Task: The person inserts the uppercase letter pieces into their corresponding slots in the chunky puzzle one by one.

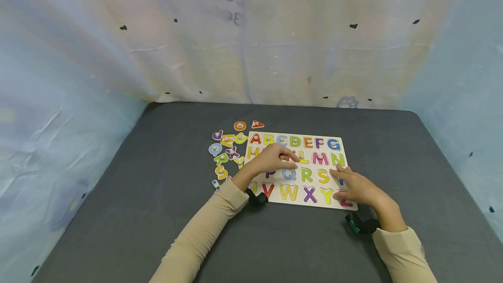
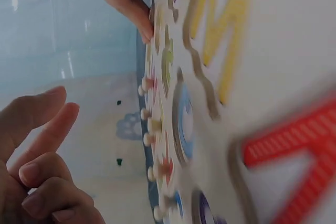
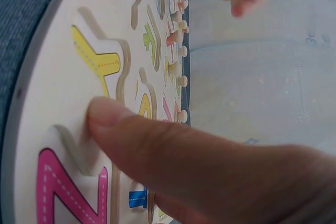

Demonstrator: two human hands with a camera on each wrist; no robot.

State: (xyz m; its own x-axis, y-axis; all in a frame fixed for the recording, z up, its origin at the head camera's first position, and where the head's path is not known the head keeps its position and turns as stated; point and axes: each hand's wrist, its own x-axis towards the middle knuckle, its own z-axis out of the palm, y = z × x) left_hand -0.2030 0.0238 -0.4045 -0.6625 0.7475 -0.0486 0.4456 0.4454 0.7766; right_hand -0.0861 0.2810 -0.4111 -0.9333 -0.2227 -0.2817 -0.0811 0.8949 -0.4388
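Observation:
A white wooden alphabet puzzle board (image 1: 316, 187) lies on the dark table. Knobbed letters, such as the pink M (image 1: 320, 158) and green N (image 1: 337, 160), sit in its upper rows. The lower recesses for R (image 1: 307, 174), S and W show printed letters without knobs. My left hand (image 1: 275, 158) hovers over the board's middle, its fingers loosely bent; in the left wrist view, nothing is between thumb and index finger. On the board's right side rests my right hand (image 1: 355, 187), fingers extended, the thumb (image 3: 110, 114) near the Z recess. It covers part of that edge.
Loose knobbed letters are scattered left of the board, among them an orange O (image 1: 239, 125), a blue Q (image 1: 215, 149), a green R (image 1: 221, 158) and a yellow S (image 1: 221, 172). My left forearm partly hides that cluster's lower end. Pale curtains (image 1: 275, 56) surround the table.

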